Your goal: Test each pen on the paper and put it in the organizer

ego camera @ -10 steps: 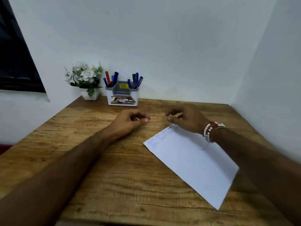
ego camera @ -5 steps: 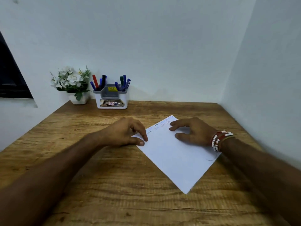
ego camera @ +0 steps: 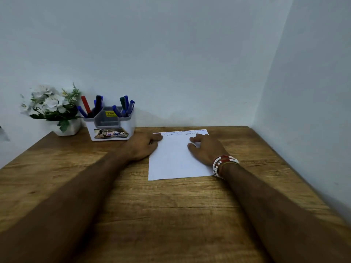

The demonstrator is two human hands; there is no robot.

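A white sheet of paper (ego camera: 174, 160) lies square on the wooden table (ego camera: 171, 215), with faint lines of pen scribble along its far edge. My left hand (ego camera: 143, 147) rests flat on the table, its fingertips touching the paper's left edge. My right hand (ego camera: 206, 149), beaded bracelets at the wrist, lies flat on the paper's right half. Neither hand holds a pen. The white and grey organizer (ego camera: 110, 126) stands at the back left against the wall, with several pens (ego camera: 124, 107) upright in it: blue, red, black and green.
A white pot of white artificial flowers (ego camera: 55, 109) stands left of the organizer. Walls close the table at the back and on the right.
The paper has been turned from a diagonal lie to square with the table and slid farther back. Both hands moved with it and flattened.
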